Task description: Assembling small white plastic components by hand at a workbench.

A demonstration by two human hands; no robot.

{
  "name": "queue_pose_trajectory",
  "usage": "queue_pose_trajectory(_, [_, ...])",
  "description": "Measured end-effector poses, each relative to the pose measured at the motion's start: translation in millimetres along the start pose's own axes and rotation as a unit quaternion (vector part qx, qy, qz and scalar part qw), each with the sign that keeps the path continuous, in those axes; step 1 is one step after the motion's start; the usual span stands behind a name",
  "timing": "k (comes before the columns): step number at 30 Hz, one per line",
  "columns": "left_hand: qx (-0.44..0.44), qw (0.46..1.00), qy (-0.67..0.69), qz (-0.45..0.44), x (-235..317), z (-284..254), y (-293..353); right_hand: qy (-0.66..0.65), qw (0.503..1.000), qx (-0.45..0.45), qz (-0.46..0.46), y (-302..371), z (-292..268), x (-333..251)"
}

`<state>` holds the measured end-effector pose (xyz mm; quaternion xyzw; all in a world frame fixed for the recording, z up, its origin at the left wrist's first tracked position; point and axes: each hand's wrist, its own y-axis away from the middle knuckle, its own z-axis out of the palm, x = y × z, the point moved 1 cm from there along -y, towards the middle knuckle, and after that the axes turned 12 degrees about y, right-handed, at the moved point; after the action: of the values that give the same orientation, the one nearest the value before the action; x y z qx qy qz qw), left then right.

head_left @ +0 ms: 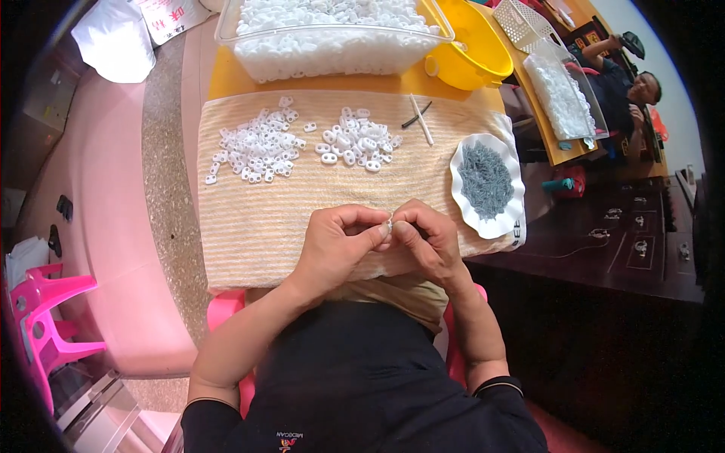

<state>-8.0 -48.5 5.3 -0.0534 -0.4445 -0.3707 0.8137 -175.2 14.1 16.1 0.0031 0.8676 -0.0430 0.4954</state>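
Observation:
My left hand and my right hand meet above the near part of a striped cloth. Thumbs and fingertips of both are pinched together on a small whitish piece, mostly hidden by the fingers. Beyond them on the cloth is a loose pile of small white two-holed plastic pieces. Right of it sits a smaller pile of rounder, oval white two-holed pieces. A white wavy-rimmed dish, full of tiny thin grey parts, stands to the right of my right hand.
A white stick crosses a black one on the cloth's far right. Behind stand a clear tub heaped with white pieces and a yellow basin. Another person sits far right. A pink stool is at left.

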Motion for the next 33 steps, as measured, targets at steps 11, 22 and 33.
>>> queue_pose_trajectory(11, [0.018, 1.000, 0.007, 0.011, -4.7, 1.6, 1.6, -0.062, 0.997, -0.006, 0.052, 4.1, 5.8, 3.8])
queue_pose_trajectory(22, [0.040, 0.998, 0.053, -0.022, -2.0, 2.8, -0.1, -0.180, 0.980, -0.019, 0.079, 0.3, -0.5, 11.2])
queue_pose_trajectory(33, [0.058, 0.996, 0.059, -0.038, -4.6, 2.5, 0.3, -0.106, 0.992, -0.029, 0.056, 1.1, 0.1, 10.4])
